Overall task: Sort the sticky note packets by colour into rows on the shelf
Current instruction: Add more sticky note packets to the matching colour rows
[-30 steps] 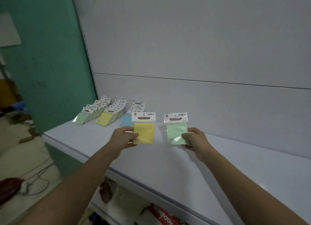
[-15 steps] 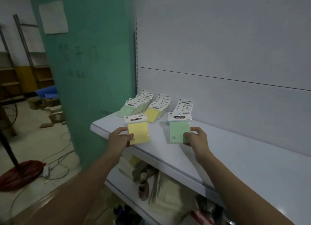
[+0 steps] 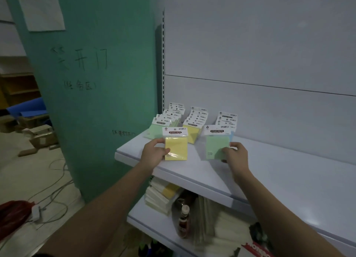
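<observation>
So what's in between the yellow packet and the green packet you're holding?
In the head view, behind the gap between the yellow packet and green packet, sits the yellow row on the white shelf.

L hand (image 3: 154, 153) pinches yellow packet (image 3: 175, 145) by its left edge; R hand (image 3: 235, 154) pinches green packet (image 3: 217, 144) by its right edge, both above white shelf (image 3: 202, 172). Behind: green row (image 3: 165, 122), yellow row (image 3: 195, 125), blue row (image 3: 227, 120) at shelf's left end, beside teal pillar (image 3: 96, 83)
</observation>
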`<action>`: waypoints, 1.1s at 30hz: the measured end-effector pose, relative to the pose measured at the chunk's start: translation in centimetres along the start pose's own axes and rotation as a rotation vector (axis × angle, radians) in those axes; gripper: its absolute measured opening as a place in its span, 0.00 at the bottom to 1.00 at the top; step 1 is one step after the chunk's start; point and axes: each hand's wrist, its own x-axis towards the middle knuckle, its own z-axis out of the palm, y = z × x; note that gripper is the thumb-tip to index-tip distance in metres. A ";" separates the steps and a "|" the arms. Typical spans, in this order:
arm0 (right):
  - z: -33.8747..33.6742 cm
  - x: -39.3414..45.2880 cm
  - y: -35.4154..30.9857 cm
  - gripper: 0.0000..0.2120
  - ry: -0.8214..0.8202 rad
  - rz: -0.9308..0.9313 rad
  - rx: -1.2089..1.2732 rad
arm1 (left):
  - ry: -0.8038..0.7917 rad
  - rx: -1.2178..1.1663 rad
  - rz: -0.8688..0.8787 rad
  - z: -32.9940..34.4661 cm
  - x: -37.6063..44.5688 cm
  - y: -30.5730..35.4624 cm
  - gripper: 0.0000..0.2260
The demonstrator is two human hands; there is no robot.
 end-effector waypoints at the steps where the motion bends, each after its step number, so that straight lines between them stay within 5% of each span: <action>1: 0.1 0.5 -0.3 0.07 0.013 -0.011 0.002 | -0.043 -0.015 -0.006 0.4 0.7 0.2 0.13; 17: 7.3 10.7 -2.6 0.09 0.050 -0.025 0.190 | -0.282 0.271 0.086 3.0 13.1 1.0 0.13; 26: 10.0 11.8 -3.3 0.08 0.120 -0.016 0.270 | -0.163 0.556 0.283 4.7 16.7 -0.1 0.17; 33: 16.0 9.5 -4.6 0.07 -0.031 0.042 0.228 | 0.003 0.280 0.362 -1.6 21.0 1.8 0.12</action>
